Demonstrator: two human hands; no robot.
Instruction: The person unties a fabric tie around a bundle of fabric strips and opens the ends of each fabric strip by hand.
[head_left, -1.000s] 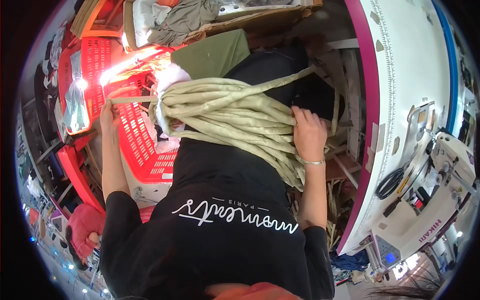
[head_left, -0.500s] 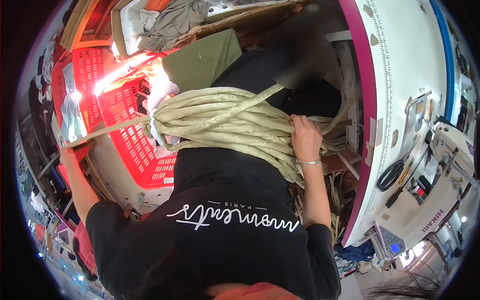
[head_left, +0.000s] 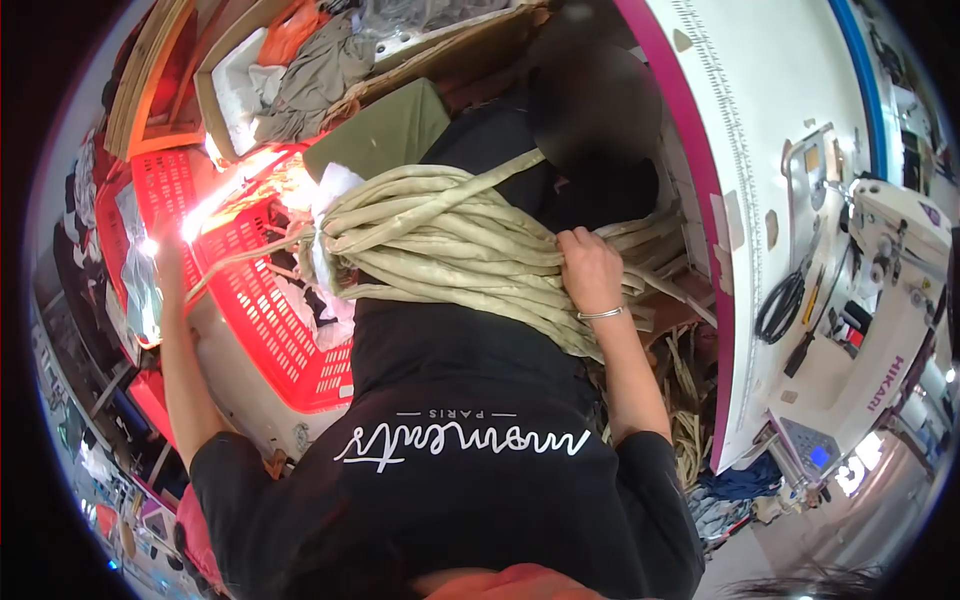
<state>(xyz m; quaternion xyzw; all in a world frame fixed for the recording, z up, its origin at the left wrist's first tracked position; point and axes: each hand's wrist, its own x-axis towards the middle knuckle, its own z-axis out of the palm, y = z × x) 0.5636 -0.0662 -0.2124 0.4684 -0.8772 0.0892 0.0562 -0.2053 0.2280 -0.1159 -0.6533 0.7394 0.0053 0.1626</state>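
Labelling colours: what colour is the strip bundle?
Strip bundle: plain pale khaki-green, clearest in the head view.

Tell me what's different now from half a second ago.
The left hand has swung forward, into the glare by the red basket. The pale green strip that ran straight to it from the bundle now curves slackly; whether the hand still grips it, I cannot tell. The right hand stays on the bundle.
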